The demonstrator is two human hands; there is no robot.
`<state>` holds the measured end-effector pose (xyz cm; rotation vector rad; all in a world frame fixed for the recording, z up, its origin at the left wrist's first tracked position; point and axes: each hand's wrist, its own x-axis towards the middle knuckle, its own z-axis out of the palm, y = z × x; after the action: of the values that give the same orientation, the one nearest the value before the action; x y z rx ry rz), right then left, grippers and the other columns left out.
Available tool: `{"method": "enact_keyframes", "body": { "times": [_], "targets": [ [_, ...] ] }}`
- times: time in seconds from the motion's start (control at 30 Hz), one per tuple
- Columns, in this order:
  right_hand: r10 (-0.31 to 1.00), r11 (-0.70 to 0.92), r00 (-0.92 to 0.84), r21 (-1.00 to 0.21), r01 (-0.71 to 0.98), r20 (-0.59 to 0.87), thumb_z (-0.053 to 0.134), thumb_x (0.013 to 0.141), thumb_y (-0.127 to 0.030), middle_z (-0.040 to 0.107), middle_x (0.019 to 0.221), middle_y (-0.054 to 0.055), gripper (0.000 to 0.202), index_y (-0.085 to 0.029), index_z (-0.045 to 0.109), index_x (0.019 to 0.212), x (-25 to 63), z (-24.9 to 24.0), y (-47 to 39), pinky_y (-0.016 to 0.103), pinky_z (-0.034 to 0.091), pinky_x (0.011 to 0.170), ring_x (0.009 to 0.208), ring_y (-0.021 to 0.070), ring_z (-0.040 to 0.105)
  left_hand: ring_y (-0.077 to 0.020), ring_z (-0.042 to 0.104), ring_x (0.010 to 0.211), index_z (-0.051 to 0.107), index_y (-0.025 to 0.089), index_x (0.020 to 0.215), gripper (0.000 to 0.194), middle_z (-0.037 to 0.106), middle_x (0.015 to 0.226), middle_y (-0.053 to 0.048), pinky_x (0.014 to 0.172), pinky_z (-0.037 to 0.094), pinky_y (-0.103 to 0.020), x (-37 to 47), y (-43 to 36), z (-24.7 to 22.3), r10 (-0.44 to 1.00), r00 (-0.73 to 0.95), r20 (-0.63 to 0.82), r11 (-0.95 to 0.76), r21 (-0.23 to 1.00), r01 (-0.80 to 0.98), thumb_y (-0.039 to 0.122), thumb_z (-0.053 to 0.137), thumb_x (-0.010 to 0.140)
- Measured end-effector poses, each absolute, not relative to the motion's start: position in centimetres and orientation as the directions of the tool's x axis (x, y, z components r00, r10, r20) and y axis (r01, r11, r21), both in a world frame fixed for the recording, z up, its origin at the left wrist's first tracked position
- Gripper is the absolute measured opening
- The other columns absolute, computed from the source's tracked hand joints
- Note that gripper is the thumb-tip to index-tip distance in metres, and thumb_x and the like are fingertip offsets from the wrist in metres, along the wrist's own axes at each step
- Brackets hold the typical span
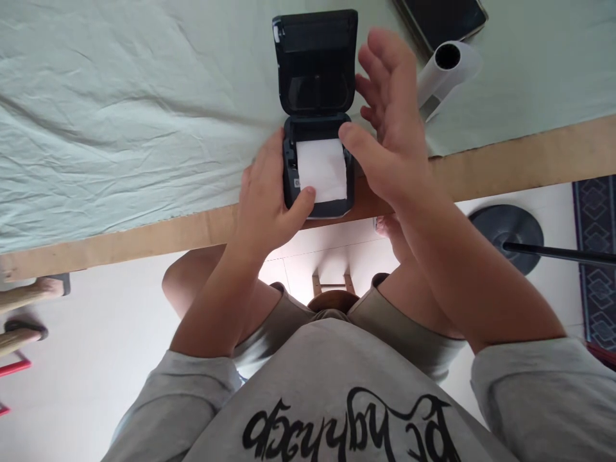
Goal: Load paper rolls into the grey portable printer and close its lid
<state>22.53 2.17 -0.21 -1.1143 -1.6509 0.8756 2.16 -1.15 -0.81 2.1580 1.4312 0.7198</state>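
Note:
A small dark portable printer (330,208) sits at the table's near edge with its lid (316,64) swung up and back. Inside its bay lies a white paper roll (321,168). My left hand (269,192) wraps the printer's left side, its thumb resting at the paper's lower left corner. On the right, my right hand (392,122) has its fingers apart and raised beside the lid. Its thumb tip is at the upper right rim of the bay; whether it touches the paper is unclear.
A white roll with a dark core (440,74) and a dark phone-like device (445,22) lie to the right on the pale green cloth (120,115). Below the wooden table edge (520,163) are a round black stand base (507,237), a patterned mat (597,250) and another person's feet (52,287).

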Motion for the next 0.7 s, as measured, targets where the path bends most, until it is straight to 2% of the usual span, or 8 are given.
{"method": "enact_keyframes", "body": {
  "times": [0.07,0.13,0.2,0.27,0.37,0.47,0.6,0.7],
  "targets": [
    [0.921,0.384,-0.141,-0.908,0.167,0.363,0.049,0.082,-0.027,0.049,0.151,0.008,0.061,-0.024,0.029,0.139,22.5,-0.9,2.9,0.043,0.041,0.117,0.141,0.0176,0.047,-0.0323,0.045,0.143,0.029,0.028,0.153,0.066,0.046,0.155,-0.009,0.119,0.039,-0.054,2.1,-1.1,-0.9,0.929,0.332,0.163,-0.358,0.619,0.699,0.047,0.048,0.094],
    [0.911,0.412,-0.048,-0.907,0.088,0.41,0.045,0.084,-0.032,0.061,0.131,0.009,0.052,-0.022,0.033,0.134,22.6,-1.3,3.3,0.045,0.044,0.113,0.127,0.0198,0.058,-0.033,0.044,0.144,0.029,0.022,0.153,0.068,0.045,0.156,-0.011,0.119,0.038,-0.054,2.1,-1.0,-1.0,0.929,0.337,0.154,-0.358,0.608,0.708,0.051,0.045,0.094],
    [0.925,0.373,0.047,-0.925,0.08,0.377,0.04,0.087,-0.033,0.065,0.117,0.009,0.044,-0.023,0.04,0.129,22.8,-1.3,3.4,0.045,0.049,0.106,0.117,0.0212,0.061,-0.0339,0.043,0.145,0.028,0.018,0.154,0.071,0.045,0.155,-0.013,0.119,0.038,-0.056,2.0,-0.9,-1.1,0.926,0.351,0.139,-0.36,0.604,0.711,0.053,0.043,0.094],
    [0.942,0.319,0.073,-0.943,0.096,0.326,0.039,0.087,-0.031,0.065,0.114,0.009,0.041,-0.023,0.046,0.127,23.0,-1.1,3.1,0.044,0.051,0.1,0.114,0.0222,0.062,-0.0343,0.043,0.145,0.026,0.019,0.155,0.073,0.044,0.156,-0.013,0.118,0.039,-0.057,1.9,-0.8,-1.2,0.927,0.355,0.122,-0.352,0.611,0.709,0.051,0.044,0.092],
    [0.946,0.311,0.035,-0.934,0.173,0.322,0.043,0.088,-0.029,0.065,0.119,0.004,0.035,-0.03,0.053,0.121,23.0,-0.9,2.5,0.042,0.052,0.1,0.115,0.0205,0.064,-0.0325,0.042,0.146,0.026,0.027,0.156,0.072,0.042,0.159,-0.009,0.119,0.04,-0.056,2.0,-0.8,-1.3,0.934,0.338,0.119,-0.336,0.616,0.712,0.05,0.046,0.09],
    [0.931,0.361,-0.079,-0.868,0.34,0.356,0.049,0.089,-0.032,0.065,0.127,0.001,0.033,-0.035,0.056,0.121,22.9,-1.3,2.3,0.041,0.055,0.097,0.118,0.0202,0.064,-0.0321,0.042,0.146,0.025,0.031,0.156,0.071,0.042,0.159,-0.008,0.12,0.038,-0.056,2.2,-0.9,-1.4,0.939,0.32,0.127,-0.327,0.619,0.714,0.053,0.046,0.092],
    [0.9,0.435,-0.206,-0.76,0.483,0.384,0.056,0.086,-0.037,0.071,0.117,0.003,0.03,-0.032,0.061,0.114,22.8,-1.4,2.6,0.044,0.055,0.095,0.108,0.0235,0.066,-0.0302,0.049,0.142,0.028,0.035,0.154,0.059,0.049,0.154,-0.006,0.119,0.04,-0.053,2.0,-0.9,-1.6,0.943,0.309,0.126,-0.305,0.701,0.645,0.058,0.034,0.1],
    [0.916,0.4,-0.192,-0.765,0.504,0.352,0.058,0.085,-0.038,0.071,0.109,0.002,0.025,-0.032,0.062,0.108,22.7,-1.2,3.0,0.041,0.055,0.092,0.101,0.0226,0.066,-0.0245,0.049,0.143,0.032,0.037,0.152,0.054,0.05,0.154,-0.002,0.119,0.043,-0.044,1.8,-0.9,-1.7,0.947,0.284,0.151,-0.293,0.769,0.568,0.06,0.026,0.104]
  ]
}}
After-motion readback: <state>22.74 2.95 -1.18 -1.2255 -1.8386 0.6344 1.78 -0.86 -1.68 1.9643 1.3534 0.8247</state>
